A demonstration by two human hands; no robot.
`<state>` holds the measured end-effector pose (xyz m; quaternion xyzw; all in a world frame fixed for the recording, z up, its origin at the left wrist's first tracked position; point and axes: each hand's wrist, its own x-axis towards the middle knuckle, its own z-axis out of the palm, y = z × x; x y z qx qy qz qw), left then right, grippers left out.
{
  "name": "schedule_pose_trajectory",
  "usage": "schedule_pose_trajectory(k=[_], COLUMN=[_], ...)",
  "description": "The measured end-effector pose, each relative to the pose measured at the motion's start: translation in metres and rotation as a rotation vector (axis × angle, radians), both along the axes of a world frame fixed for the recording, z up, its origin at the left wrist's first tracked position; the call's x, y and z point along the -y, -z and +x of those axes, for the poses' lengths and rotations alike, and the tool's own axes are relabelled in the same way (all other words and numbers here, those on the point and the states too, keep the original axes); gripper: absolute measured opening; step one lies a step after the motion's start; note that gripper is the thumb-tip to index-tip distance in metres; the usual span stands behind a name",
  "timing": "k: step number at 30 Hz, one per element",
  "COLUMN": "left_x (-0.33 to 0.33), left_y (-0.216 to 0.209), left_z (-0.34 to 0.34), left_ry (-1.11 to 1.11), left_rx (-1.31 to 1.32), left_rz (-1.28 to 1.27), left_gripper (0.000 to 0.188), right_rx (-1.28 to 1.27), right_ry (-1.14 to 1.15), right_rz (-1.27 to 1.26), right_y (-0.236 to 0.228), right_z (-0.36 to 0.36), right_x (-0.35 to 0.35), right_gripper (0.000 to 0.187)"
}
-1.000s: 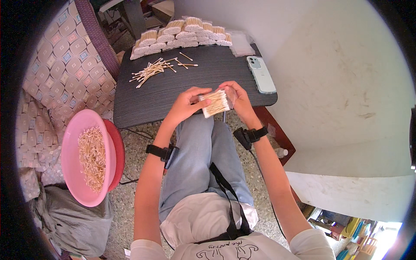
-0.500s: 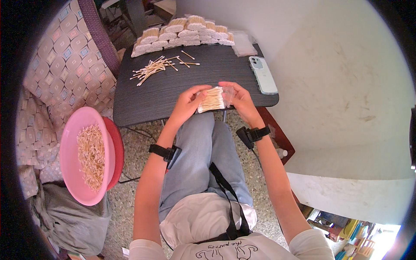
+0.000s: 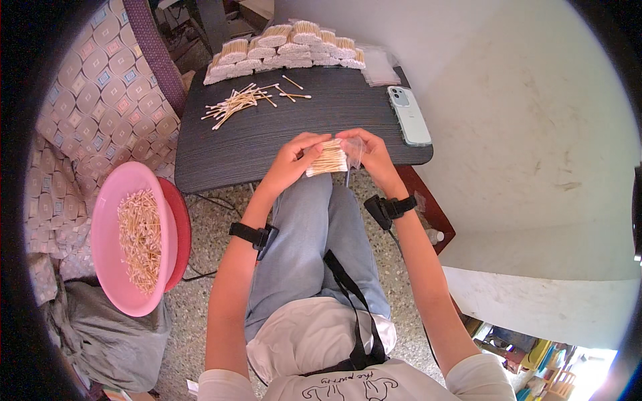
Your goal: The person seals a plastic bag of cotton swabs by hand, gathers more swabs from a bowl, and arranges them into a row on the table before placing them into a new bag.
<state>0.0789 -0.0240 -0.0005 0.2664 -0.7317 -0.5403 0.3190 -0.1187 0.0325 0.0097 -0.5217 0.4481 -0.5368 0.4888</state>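
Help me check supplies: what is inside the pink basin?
The pink basin holds a loose heap of cotton swabs. The top ones show; those deeper, and the basin floor beneath them, are covered.

2 hands (image 3: 293, 160); 12 o'clk: 1 held swab pkt (image 3: 328, 161), 1 tbl (image 3: 334, 113); ~1:30: 1 phone (image 3: 411, 121); ~9: 1 pink basin (image 3: 107, 247).

Swab bundle (image 3: 326, 160): tan sticks, white tips.
Table (image 3: 328, 117): black, grey grain. Phone (image 3: 410, 121), right: pale mint-white. Basin (image 3: 105, 244), left: pink; round thing (image 3: 176, 250) beside it: red. Patterned cloth (image 3: 117, 87), left: beige-brown, rounded shapes with small blue and pink diamonds; its border (image 3: 158, 60): dotted purple. Trousers (image 3: 297, 244): faded blue. Shirt (image 3: 314, 327), near: white, black line drawing. Wrist straps (image 3: 247, 234): black. Floor (image 3: 190, 334): grey-beige speckle.
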Motion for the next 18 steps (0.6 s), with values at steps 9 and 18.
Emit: schedule_pose_trajectory(k=[9, 18], left_x=[-0.006, -0.002], left_y=[0.001, 0.003], left_z=[-0.007, -0.002], left_ry=[-0.073, -0.246], left_rx=[-0.212, -0.313], left_rz=[0.215, 0.249], left_gripper=[0.032, 0.036], right_rx=[0.034, 0.581], right_ry=[0.043, -0.014], right_rz=[0.074, 0.106], right_y=[-0.002, -0.013], right_z=[0.002, 0.012], right_x=[0.000, -0.003], right_gripper=[0.024, 0.039])
